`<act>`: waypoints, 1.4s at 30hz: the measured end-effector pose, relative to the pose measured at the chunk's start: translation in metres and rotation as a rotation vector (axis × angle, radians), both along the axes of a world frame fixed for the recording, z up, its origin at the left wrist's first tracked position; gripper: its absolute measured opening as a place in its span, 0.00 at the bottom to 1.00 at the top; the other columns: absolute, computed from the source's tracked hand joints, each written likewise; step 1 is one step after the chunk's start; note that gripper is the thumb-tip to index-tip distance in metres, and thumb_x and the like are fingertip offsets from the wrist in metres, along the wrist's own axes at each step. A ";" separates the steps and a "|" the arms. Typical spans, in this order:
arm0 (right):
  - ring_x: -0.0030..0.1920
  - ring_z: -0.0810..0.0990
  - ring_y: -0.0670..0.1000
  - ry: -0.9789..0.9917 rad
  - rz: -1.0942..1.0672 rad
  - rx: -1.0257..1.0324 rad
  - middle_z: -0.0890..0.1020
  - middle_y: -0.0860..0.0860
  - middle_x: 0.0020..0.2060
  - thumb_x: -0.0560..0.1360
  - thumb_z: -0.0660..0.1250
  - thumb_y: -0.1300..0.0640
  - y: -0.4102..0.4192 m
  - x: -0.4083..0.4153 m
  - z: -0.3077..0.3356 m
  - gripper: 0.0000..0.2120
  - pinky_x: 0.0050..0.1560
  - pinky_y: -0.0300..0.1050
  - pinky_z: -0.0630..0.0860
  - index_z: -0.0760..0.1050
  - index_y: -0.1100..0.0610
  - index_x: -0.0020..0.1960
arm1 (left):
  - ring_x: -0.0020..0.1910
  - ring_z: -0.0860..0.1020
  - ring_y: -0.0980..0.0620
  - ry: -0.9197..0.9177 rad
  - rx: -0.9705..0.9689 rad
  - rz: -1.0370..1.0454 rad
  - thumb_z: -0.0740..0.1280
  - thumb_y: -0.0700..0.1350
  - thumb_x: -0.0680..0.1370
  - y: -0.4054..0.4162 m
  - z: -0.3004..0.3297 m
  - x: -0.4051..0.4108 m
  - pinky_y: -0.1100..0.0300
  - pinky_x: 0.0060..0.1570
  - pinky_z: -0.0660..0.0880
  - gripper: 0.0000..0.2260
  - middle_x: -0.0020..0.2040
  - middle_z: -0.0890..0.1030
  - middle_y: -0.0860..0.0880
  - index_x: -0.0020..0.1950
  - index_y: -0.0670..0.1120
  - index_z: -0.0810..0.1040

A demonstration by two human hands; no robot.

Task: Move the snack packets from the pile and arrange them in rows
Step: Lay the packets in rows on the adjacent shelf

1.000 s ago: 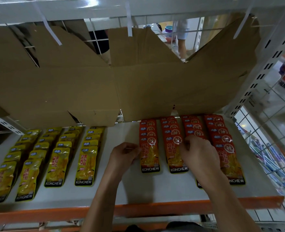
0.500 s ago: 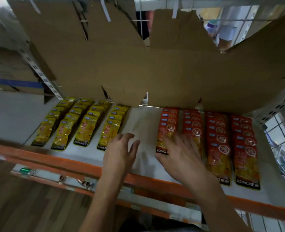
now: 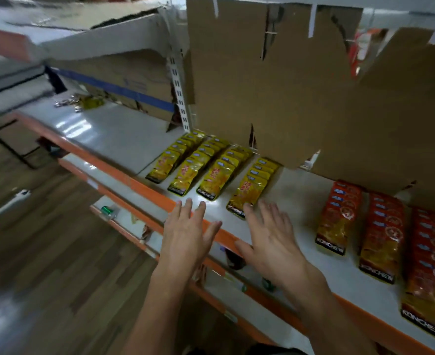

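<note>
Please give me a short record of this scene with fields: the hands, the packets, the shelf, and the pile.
left hand: open, fingers spread, holds nothing, over the shelf's orange front edge
right hand: open, empty, fingertips near the front yellow packet
yellow packets: four rows, overlapped front to back
red packets: three rows in view, to the right
loose pile: small, blurred, far left on the shelf
backing: cardboard

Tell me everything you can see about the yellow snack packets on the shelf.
The yellow snack packets are glossy foil pouches with red lettering, a blue patch near the top and a black band at the bottom. They lie in four slanted rows on the white shelf, overlapping like shingles, running back under the hanging cardboard. The right hand hovers open with fingertips at the nearest packet's bottom edge; contact is unclear. The left hand is open, over the shelf's front edge.
</note>
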State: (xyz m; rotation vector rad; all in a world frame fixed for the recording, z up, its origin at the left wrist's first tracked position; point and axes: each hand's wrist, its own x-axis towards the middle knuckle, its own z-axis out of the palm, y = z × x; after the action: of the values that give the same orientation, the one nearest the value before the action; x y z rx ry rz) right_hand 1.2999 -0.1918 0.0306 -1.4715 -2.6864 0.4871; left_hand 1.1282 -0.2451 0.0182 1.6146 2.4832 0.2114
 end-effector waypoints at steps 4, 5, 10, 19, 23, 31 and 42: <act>0.79 0.44 0.61 -0.024 0.062 0.000 0.48 0.57 0.80 0.79 0.60 0.39 -0.009 -0.056 0.001 0.39 0.78 0.58 0.43 0.45 0.52 0.80 | 0.80 0.51 0.45 -0.002 0.042 0.052 0.52 0.66 0.80 -0.021 0.000 -0.049 0.50 0.78 0.50 0.32 0.80 0.57 0.45 0.80 0.51 0.59; 0.79 0.43 0.60 -0.026 0.077 -0.005 0.48 0.57 0.80 0.78 0.60 0.39 -0.012 -0.071 0.001 0.39 0.78 0.58 0.43 0.45 0.52 0.80 | 0.80 0.51 0.45 -0.002 0.050 0.064 0.52 0.66 0.80 -0.026 0.000 -0.062 0.49 0.78 0.50 0.32 0.80 0.57 0.44 0.80 0.51 0.59; 0.79 0.43 0.61 -0.020 0.138 -0.026 0.48 0.58 0.79 0.78 0.60 0.39 -0.028 -0.142 -0.003 0.39 0.77 0.59 0.44 0.45 0.52 0.80 | 0.79 0.53 0.44 0.004 0.069 0.122 0.55 0.65 0.80 -0.053 0.005 -0.125 0.46 0.77 0.53 0.31 0.80 0.59 0.45 0.79 0.51 0.60; 0.79 0.45 0.60 -0.050 0.267 -0.046 0.50 0.56 0.79 0.79 0.60 0.40 -0.052 -0.267 -0.008 0.39 0.78 0.58 0.46 0.44 0.52 0.80 | 0.81 0.44 0.45 -0.054 0.006 0.258 0.51 0.65 0.82 -0.098 -0.005 -0.244 0.46 0.79 0.47 0.29 0.82 0.48 0.48 0.80 0.56 0.52; 0.79 0.46 0.62 -0.088 0.369 -0.011 0.49 0.57 0.79 0.78 0.61 0.38 -0.057 -0.318 -0.009 0.40 0.77 0.59 0.46 0.46 0.52 0.80 | 0.80 0.49 0.44 -0.018 0.049 0.341 0.54 0.65 0.80 -0.121 -0.010 -0.285 0.46 0.78 0.52 0.30 0.81 0.54 0.47 0.80 0.54 0.57; 0.79 0.50 0.59 -0.086 0.573 -0.015 0.55 0.54 0.79 0.78 0.60 0.39 -0.046 -0.422 -0.012 0.33 0.77 0.58 0.49 0.53 0.48 0.79 | 0.70 0.68 0.46 0.033 0.015 0.451 0.57 0.64 0.80 -0.137 -0.009 -0.367 0.50 0.69 0.66 0.22 0.68 0.74 0.49 0.68 0.53 0.72; 0.77 0.57 0.57 -0.075 0.581 0.015 0.61 0.52 0.77 0.78 0.60 0.38 0.014 -0.581 -0.004 0.33 0.75 0.55 0.53 0.56 0.48 0.78 | 0.73 0.65 0.46 0.047 0.070 0.437 0.59 0.62 0.80 -0.083 -0.006 -0.523 0.49 0.72 0.63 0.25 0.71 0.72 0.48 0.73 0.52 0.69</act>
State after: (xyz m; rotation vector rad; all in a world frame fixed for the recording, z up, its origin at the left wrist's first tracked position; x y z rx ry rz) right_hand 0.7193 -0.1781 0.0262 -0.6893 -3.1469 0.4307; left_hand 0.6055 -0.3282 0.0124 1.0866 2.8651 0.3211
